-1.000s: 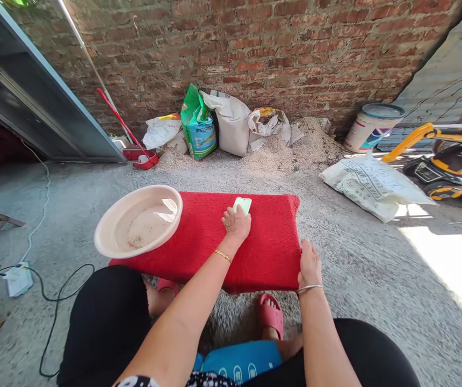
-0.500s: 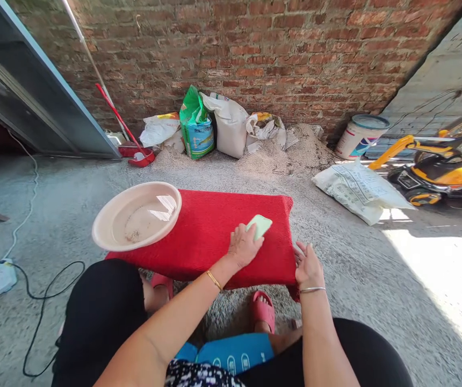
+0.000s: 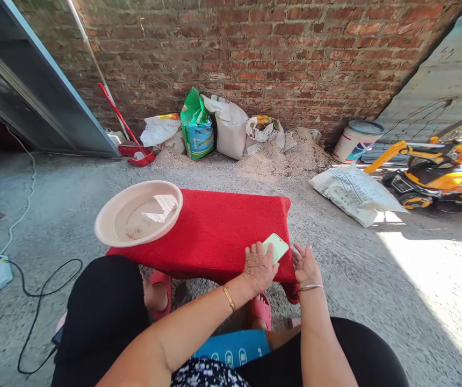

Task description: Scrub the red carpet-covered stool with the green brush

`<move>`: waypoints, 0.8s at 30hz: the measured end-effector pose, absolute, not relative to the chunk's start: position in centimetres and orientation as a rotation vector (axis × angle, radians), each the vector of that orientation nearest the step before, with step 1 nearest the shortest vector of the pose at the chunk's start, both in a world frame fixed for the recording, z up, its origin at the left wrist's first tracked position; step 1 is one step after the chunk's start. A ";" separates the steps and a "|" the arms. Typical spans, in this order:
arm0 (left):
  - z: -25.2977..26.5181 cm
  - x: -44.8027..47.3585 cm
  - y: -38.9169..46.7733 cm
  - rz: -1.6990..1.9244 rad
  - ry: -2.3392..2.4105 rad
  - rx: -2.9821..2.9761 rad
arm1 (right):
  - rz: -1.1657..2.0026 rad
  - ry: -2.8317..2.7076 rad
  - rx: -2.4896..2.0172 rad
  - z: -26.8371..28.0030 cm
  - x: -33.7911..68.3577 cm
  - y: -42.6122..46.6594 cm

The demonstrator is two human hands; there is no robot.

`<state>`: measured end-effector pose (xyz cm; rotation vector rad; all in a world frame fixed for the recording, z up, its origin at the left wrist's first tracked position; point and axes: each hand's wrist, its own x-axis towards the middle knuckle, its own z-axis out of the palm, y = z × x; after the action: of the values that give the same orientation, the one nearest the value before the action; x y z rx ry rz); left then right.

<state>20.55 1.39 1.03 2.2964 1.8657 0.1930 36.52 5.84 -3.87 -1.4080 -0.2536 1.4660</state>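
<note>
Right at the near right corner of the red mat, the left hand lies palm down with its fingertips pressed on a pale green bar, which looks like soap. The bar pokes out from under the fingers toward the upper right, its long axis slanting from the hand toward the mat's right edge, flat on the red pile. The fingers are together and laid over the bar's near end, more pressing than wrapping around it. The right hand sits just beside, at the mat's right edge close to the same corner, fingers loosely spread and holding nothing that shows; its fingertips are near the bar's far end but apart from it. So the left hand is on the bar and the right hand is the next nearest, flanking it from the right. A cream basin with cloudy water rests on the mat's far left corner, well apart from both hands.
</note>
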 end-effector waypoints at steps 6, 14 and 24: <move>1.9 18.8 -1.0 0.222 1.617 2.415 | 1.513 -0.324 -1.371 -4.0 36.5 5.4; 2.0 8.9 -0.5 0.163 2.268 2.333 | 1.493 -0.229 -1.343 -5.2 36.3 6.1; 0.6 17.5 -4.2 0.198 1.832 2.570 | 1.506 -0.193 -1.305 -5.9 36.4 6.2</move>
<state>17.53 -4.20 0.60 2.5701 1.8322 0.1982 36.38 6.23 -5.87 -1.3050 -0.1932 1.5060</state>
